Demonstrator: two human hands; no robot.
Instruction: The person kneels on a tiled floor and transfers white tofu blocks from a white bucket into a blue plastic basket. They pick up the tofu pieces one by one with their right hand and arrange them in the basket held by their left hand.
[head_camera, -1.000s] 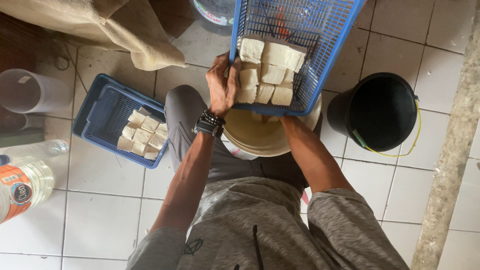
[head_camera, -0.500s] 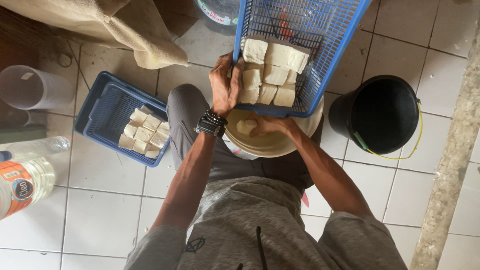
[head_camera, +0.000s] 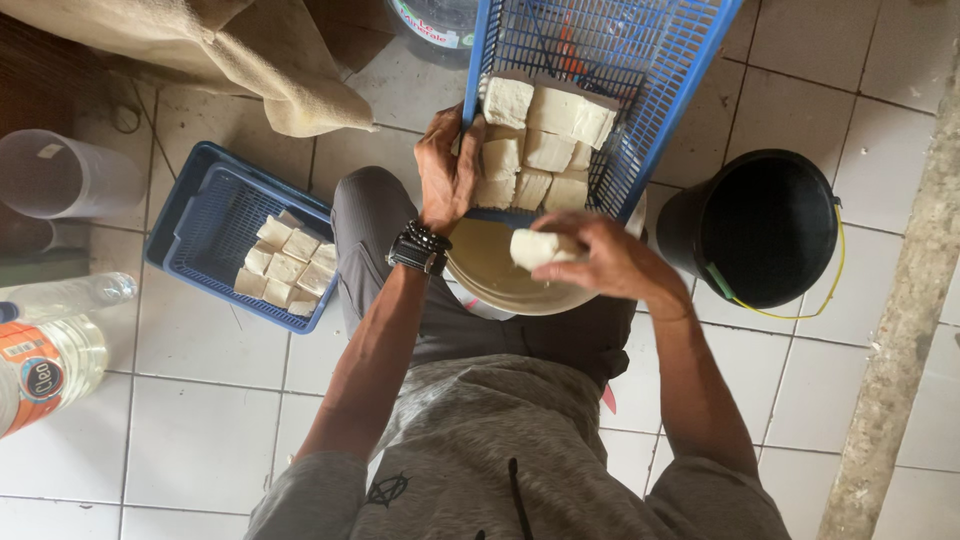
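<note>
Pretty even, soft daylight here, no hard shadows, just a faint dark patch under the blue plastic mesh basket and the person's arms. The white tiled floor is bright but not blown out, and the inside of the round black plastic bucket goes nearly pure black. Focus is decent across the middle, with a bit of wide-angle stretch and softness toward the corners.
</note>
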